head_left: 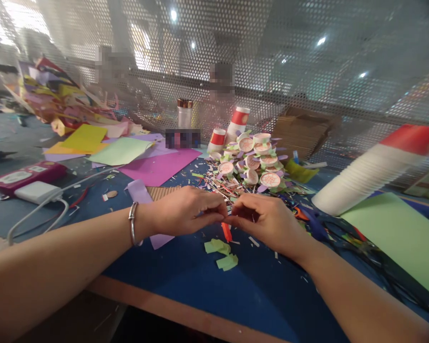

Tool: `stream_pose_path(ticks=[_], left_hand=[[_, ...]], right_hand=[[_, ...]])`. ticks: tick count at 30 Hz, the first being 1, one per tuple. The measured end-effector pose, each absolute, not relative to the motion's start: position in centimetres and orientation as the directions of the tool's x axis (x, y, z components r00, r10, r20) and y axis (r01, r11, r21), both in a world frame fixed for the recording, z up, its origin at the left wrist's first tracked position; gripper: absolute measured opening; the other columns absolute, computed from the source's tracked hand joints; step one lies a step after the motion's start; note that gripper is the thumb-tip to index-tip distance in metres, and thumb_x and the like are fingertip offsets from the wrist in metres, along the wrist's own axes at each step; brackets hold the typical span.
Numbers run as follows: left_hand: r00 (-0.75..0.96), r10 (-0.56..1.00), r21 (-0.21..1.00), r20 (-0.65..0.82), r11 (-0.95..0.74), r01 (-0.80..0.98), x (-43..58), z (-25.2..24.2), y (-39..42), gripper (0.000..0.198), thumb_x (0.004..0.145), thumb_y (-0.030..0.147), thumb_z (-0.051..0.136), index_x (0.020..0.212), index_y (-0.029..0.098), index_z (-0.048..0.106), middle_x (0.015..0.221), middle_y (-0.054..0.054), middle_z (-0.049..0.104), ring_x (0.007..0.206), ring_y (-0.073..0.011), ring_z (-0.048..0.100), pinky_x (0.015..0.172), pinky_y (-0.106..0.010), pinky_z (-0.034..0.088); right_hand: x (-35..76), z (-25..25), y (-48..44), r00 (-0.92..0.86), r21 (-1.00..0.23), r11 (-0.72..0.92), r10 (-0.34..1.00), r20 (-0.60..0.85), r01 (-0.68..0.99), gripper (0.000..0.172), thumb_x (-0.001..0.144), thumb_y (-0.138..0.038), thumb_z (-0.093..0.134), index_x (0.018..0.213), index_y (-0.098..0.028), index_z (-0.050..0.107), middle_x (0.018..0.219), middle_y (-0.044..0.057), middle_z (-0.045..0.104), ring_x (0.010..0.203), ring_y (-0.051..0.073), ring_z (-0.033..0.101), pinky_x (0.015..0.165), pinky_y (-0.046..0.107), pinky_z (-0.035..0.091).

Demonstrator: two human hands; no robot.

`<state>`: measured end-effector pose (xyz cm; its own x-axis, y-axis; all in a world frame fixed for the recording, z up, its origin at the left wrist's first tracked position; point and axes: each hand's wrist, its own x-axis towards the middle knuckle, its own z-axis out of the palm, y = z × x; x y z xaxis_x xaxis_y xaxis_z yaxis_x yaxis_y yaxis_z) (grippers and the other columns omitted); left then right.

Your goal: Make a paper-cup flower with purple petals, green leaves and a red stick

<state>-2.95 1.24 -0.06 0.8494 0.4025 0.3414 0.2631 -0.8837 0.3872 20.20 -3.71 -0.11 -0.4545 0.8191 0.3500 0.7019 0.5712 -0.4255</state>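
Observation:
Over the middle of the blue table, my left hand (188, 209) and my right hand (273, 221) meet fingertip to fingertip, both pinched closed. Whatever lies between the fingertips is too small or hidden to make out. An orange-red object (227, 232) shows just below them, its upper end covered by the fingers. Light green paper pieces (218, 247) lie nearer the table's front edge. Beyond my hands rises a pile of small paper-cup bottoms (252, 162) with purple and green paper bits. Under my left wrist sits a purple paper strip (162, 240) beside a piece of corrugated cardboard (164, 193).
Stacked paper cups (368, 176) lean at the right above a green sheet (396, 233) and dark cables. Magenta paper (160, 166), a lidded bottle (185, 114) and a pink power bank-like box (28, 177) with white cable are left. A perforated metal screen (257, 47) closes the back.

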Motion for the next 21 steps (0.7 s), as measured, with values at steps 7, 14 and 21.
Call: stream_pose_path(ticks=[7,14,21], left_hand=[[0.838,0.317,0.260,0.444,-0.941,0.218,-2.5,-0.6,0.8,0.011,0.098,0.019,0.051,0.093,0.018,0.060,0.082,-0.003,0.071,0.071,-0.0135,0.064,0.064,-0.027,0.046],[0.804,0.305,0.224,0.511,-0.950,0.218,-2.2,-0.8,0.4,0.008,0.096,0.016,0.054,0.090,0.018,0.058,0.075,0.000,0.067,0.066,-0.0117,0.061,0.060,-0.025,0.043],[0.803,0.309,0.216,0.510,-0.949,0.228,-1.9,-0.9,0.1,0.010,0.092,0.012,0.053,0.086,0.019,0.056,0.072,0.000,0.064,0.064,-0.0120,0.057,0.058,-0.027,0.042]], right_hand=[[20.5,-0.1,-3.8,-0.434,-0.482,0.544,0.839,0.327,0.687,0.030,0.088,-0.047,0.071,0.077,-0.020,0.066,0.068,-0.003,0.057,0.061,0.010,0.051,0.057,0.023,0.038],[20.7,-0.2,-3.5,-0.441,-0.509,0.546,0.838,0.323,0.665,0.027,0.087,-0.044,0.074,0.078,-0.019,0.066,0.068,-0.004,0.057,0.060,0.009,0.050,0.056,0.022,0.037],[20.8,-0.2,-3.3,-0.456,-0.513,0.547,0.836,0.305,0.661,0.028,0.087,-0.044,0.074,0.077,-0.019,0.065,0.069,-0.004,0.057,0.061,0.010,0.050,0.057,0.022,0.037]])
